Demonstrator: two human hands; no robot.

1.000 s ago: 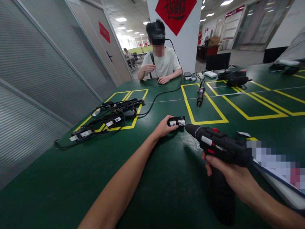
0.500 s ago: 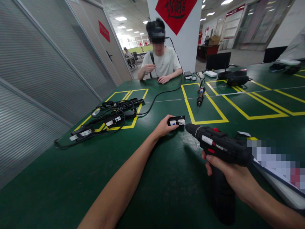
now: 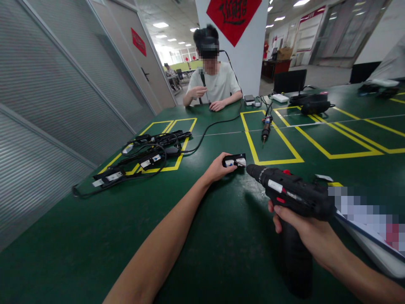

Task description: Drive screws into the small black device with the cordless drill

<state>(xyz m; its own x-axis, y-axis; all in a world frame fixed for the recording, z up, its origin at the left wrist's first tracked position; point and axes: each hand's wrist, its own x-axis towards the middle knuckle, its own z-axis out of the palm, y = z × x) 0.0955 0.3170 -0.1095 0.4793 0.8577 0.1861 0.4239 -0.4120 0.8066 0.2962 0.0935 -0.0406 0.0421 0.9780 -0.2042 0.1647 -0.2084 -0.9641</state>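
Observation:
Over the green table, my left hand (image 3: 220, 166) grips a small black case with white parts inside (image 3: 239, 160), its fingers closed round the left end. My right hand (image 3: 292, 217) is wrapped round the handle of a black cordless drill (image 3: 294, 192) with red details. The drill's chuck points left at the case, and its thin bit reaches the white parts; I cannot make out exactly where the tip touches. Part of the drill's grip is hidden behind my right fingers.
Black cables and adapters (image 3: 152, 152) lie at the left. A corded electric screwdriver (image 3: 266, 128) rests inside a yellow-taped rectangle. Across the table a person (image 3: 218, 82) wearing a headset holds a thin tool. A pixelated paper or folder (image 3: 373, 230) lies at the right.

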